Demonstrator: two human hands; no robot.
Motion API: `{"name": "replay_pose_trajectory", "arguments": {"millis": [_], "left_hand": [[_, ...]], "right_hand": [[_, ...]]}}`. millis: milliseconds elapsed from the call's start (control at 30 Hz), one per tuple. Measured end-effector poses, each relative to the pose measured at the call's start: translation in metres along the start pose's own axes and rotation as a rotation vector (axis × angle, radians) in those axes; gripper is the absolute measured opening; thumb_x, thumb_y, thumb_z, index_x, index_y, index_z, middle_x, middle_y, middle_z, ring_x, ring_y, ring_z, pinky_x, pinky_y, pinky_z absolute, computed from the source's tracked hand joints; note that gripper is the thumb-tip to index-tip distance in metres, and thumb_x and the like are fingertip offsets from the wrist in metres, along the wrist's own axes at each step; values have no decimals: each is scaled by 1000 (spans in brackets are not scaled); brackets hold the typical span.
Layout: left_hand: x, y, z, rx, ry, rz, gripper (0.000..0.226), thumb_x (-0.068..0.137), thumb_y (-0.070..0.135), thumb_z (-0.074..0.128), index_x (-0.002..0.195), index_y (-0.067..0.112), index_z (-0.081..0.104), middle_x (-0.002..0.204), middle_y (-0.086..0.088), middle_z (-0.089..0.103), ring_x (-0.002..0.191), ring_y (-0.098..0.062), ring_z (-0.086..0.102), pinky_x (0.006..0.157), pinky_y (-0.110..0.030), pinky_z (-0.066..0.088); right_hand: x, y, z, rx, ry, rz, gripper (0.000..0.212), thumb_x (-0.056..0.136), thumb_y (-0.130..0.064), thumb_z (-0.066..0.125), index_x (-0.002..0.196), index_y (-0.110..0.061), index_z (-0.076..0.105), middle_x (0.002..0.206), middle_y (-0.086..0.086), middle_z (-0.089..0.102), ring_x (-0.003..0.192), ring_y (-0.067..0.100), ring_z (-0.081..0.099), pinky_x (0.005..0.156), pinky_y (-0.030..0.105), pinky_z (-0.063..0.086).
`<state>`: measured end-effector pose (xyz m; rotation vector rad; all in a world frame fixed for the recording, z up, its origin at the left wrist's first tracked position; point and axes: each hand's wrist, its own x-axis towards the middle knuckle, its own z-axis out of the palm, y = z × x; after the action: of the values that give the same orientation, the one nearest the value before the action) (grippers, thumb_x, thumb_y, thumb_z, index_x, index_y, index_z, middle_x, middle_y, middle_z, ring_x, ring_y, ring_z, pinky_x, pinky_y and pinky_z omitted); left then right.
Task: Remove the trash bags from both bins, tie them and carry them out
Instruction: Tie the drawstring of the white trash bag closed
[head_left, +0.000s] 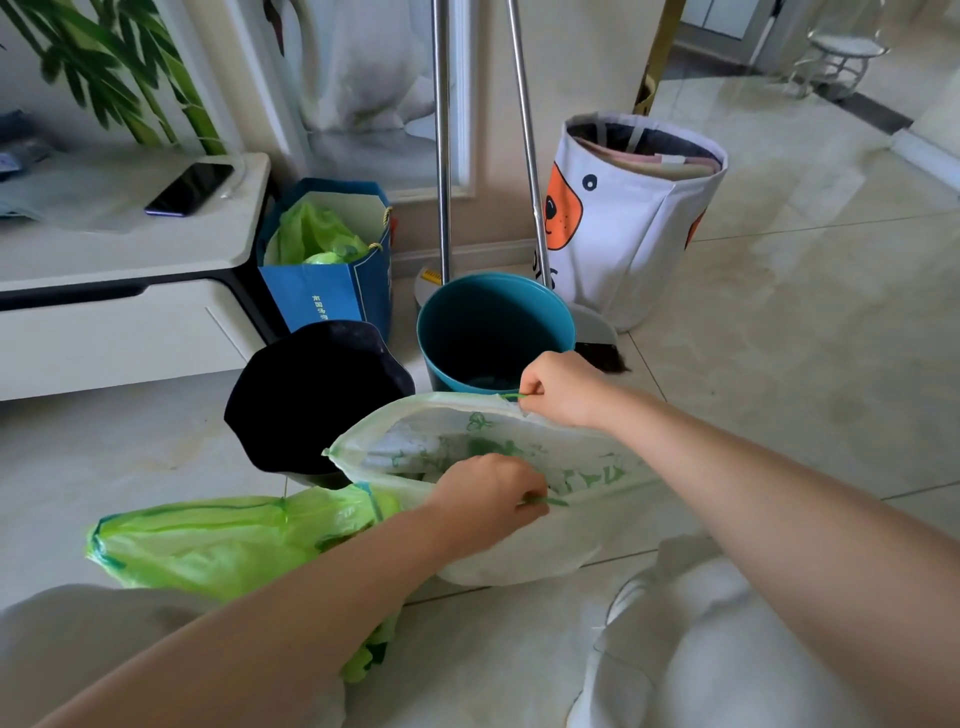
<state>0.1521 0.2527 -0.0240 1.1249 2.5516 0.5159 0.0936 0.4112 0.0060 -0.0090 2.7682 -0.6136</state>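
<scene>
Head view: white bag (519, 540) with green print on floor, near centre, mouth open toward far side. Right hand (558, 387) pinches green drawstring at far rim of bag; left hand (485, 499) pinches drawstring at near rim. Green bag (228, 540) lies on floor, near left, touching white bag. Teal bin (493, 332) and black bin (317, 395) stand just beyond, both without liner.

Step in hand, as I judge: closing white bag. Next move calls for pulling both strings apart to close mouth, then knot. Whether green bag is tied, cannot tell.

Two bins (496, 332) stand side by side behind two trash bags (498, 499) on the floor (779, 364); a paper bag (332, 280) sits behind the left bin.
</scene>
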Motion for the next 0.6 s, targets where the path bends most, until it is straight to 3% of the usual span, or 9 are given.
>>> {"name": "replay_pose_trajectory", "arguments": {"millis": [167,400,600], "left_hand": [[1,0,-24,-138,39,-78,19,90,32,60,98,20,73,92,5,71,83,-13,61,80,-31,51],[-9,-6,-60,-214,18,-231,17,83,35,69,88,22,77,84,9,70,79,-10,61,75,-25,49],[-25,6,-80,-258,169,-262,13,85,24,69,90,14,76,80,1,71,73,-13,62,74,-26,51]], "right_hand": [[-9,1,-12,-20,34,5,16,84,-21,61,69,-19,67,75,2,71,75,24,65,75,44,57],[-31,-3,-31,-27,122,-13,15,85,-24,63,71,-25,67,79,-3,71,79,22,64,76,39,55],[-51,-13,-44,60,245,-99,14,87,-20,60,81,-9,69,77,3,69,72,20,62,67,32,48]]}}
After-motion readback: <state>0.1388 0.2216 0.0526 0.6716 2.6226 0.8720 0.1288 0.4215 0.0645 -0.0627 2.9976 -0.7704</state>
